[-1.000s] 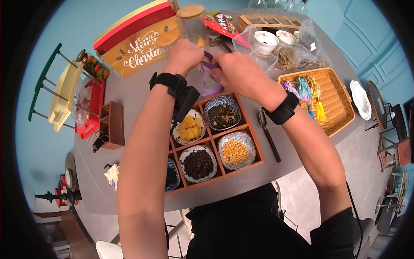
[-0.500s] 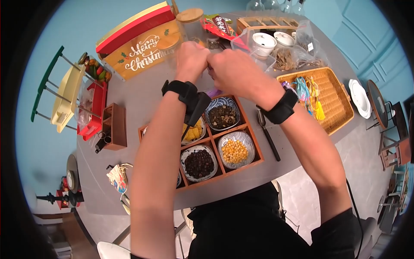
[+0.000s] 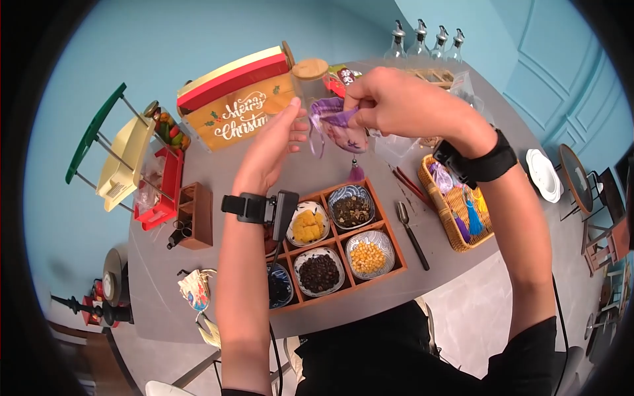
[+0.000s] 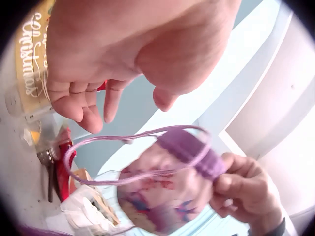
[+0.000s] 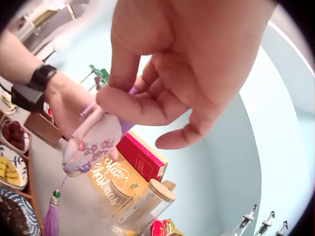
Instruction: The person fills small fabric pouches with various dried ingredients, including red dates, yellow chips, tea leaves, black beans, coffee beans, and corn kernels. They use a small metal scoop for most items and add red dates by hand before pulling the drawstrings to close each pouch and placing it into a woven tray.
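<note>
Over the back of the table hangs a purple-topped drawstring pouch (image 3: 347, 135) with floral embroidery and a purple tassel (image 3: 356, 173) below it. My right hand (image 3: 403, 102) pinches the pouch by its gathered purple rim, thumb against fingertips. Just left of the pouch, my left hand (image 3: 274, 138) is raised with its fingers extended and nothing in them. In the left wrist view, the purple cord (image 4: 118, 139) loops loosely out from the pouch, below the left hand. The right wrist view shows the pouch's pale flowered side (image 5: 93, 142) under the right fingers.
A divided wooden tray (image 3: 387, 221) holds bowls, one with corn kernels (image 3: 368, 256). Right of it lie a dark-handled scoop (image 3: 413, 237) and a wicker basket (image 3: 444, 214) with tasselled pouches. A Christmas box (image 3: 231, 109) and glass bottles (image 3: 419, 47) stand behind; a cream pouch (image 3: 195, 290) lies left.
Both hands were together at the pouch; they have since separated. The left hand let go and its fingers straightened. The right hand moved right and up, keeping the pouch. The head view has shifted.
</note>
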Available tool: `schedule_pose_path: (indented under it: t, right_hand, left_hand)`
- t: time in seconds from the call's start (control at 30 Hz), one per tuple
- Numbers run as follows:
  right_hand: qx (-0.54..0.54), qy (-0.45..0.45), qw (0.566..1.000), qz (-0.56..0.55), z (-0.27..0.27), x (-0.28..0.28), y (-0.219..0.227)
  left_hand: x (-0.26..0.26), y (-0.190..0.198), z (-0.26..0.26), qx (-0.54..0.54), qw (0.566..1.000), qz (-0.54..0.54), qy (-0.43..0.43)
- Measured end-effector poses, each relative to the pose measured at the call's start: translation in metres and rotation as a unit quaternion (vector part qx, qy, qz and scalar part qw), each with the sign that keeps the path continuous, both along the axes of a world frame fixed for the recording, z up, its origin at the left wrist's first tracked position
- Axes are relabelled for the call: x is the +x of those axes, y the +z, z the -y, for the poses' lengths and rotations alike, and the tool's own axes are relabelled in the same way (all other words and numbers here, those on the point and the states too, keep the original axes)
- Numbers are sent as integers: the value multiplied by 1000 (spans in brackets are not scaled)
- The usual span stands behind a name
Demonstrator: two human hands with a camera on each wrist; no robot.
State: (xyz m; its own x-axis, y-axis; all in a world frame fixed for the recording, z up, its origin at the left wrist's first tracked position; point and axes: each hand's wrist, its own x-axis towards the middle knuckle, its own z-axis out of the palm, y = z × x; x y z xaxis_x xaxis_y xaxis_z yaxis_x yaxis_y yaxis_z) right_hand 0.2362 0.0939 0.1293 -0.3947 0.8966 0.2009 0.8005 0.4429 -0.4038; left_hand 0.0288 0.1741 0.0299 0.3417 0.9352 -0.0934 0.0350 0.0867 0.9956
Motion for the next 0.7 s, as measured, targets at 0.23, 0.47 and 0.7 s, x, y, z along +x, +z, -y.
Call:
schedule_pose_path:
  t: [0.23,0.47,0.7]
  right_hand:
    - [-141,110,975,-134,4,-5,36]
    - [-164,119,970,-134,1,-12,28]
    - [-221,169,955,-102,4,0,0]
  left_hand:
    - [-4,10,27,-42,956,272,-103]
    - [-23,-2,53,-29,843,360,-399]
    - [-33,-4,68,-42,898,175,-403]
